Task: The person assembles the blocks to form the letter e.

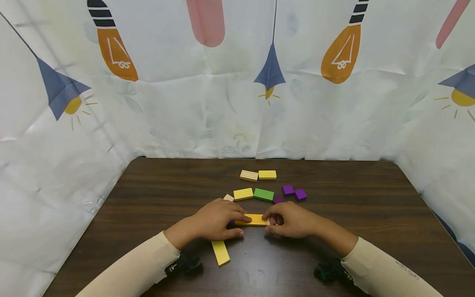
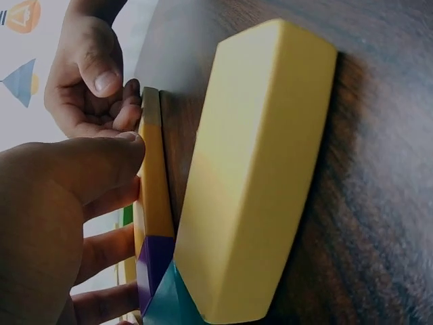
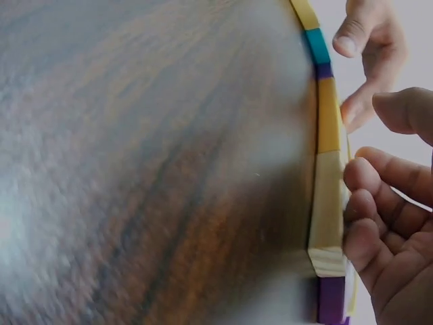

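Observation:
In front of me, a row of coloured blocks lies end to end on the table. My left hand rests its fingers on an orange-yellow block, which joins a purple block and a teal block on its left. A long yellow block angles toward me from there. My right hand has its fingers loosely curled against a plain wooden block at the orange-yellow block's right end; its thumb stands apart. Beyond the wooden block sits another purple block, hidden by my right hand in the head view.
Behind the row lie a yellow block, a green block and several purple blocks. Farther back, a striped wooden block touches another yellow block. A printed curtain hangs behind the brown table.

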Available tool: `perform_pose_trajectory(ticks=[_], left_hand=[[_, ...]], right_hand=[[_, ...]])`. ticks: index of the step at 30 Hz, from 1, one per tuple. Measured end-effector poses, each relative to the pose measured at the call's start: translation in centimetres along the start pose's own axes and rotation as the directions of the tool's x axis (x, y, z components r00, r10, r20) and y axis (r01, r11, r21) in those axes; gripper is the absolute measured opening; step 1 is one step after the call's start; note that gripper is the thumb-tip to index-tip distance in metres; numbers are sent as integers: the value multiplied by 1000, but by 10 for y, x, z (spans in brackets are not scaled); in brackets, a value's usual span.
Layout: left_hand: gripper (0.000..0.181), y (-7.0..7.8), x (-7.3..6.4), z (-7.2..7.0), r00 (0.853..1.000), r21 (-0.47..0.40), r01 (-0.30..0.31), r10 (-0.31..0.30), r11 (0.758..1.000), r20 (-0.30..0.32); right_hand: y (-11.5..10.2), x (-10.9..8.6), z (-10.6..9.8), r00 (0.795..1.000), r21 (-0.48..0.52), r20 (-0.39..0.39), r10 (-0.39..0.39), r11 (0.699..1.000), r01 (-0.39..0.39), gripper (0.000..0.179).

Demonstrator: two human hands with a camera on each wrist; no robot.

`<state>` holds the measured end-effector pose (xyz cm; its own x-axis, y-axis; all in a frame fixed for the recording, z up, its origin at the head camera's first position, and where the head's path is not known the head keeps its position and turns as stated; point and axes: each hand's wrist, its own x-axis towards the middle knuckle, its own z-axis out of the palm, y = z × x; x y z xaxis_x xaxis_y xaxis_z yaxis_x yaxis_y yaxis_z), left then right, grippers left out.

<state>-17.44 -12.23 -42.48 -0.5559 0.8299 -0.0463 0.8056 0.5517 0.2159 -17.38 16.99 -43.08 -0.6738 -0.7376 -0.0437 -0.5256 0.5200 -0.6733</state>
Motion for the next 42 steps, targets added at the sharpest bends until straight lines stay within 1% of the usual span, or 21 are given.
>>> perform_pose_trajectory(ticks=[4, 8, 11, 14, 18, 25, 31, 37, 42], left_hand=[[41, 0, 2, -1, 1000, 3, 3, -3, 1000, 11], [41, 1, 2, -3, 1000, -4, 9, -9, 1000, 22], [41, 2, 2, -5, 1000, -11, 7, -6, 1000, 24], [41, 2, 1, -5, 1000, -17, 7, -7, 1000, 20], [40, 1, 1, -4, 1000, -23, 15, -14, 1000, 18], [40, 0, 1, -4, 1000, -22, 8, -8, 1000, 13], [39, 0, 2, -3, 1000, -26, 14, -13, 1000, 10], [39, -1, 3, -2, 1000, -32, 23, -22, 999, 22], [38, -1, 4, -3, 999, -37, 31, -30, 999, 29]], right_hand=[[-2, -5, -7, 999, 22, -20, -30, 999, 30, 30], [-3, -5, -19, 996, 20, -79, -39, 999, 41, 29], [-1, -1, -30, 991, -17, -133, -26, 1000, 24, 30], [1, 4, -41, 984, -64, -180, 1, 998, -13, 32], [5, 13, -53, 977, -112, -211, 42, 992, -66, 37], [20, 30, -72, 966, -173, -230, 115, 972, -157, 47], [30, 45, -83, 954, -174, -242, 175, 960, -220, 48], [46, 60, -81, 951, -217, -222, 214, 940, -262, 48], [56, 69, -75, 948, -217, -192, 255, 931, -294, 48]])
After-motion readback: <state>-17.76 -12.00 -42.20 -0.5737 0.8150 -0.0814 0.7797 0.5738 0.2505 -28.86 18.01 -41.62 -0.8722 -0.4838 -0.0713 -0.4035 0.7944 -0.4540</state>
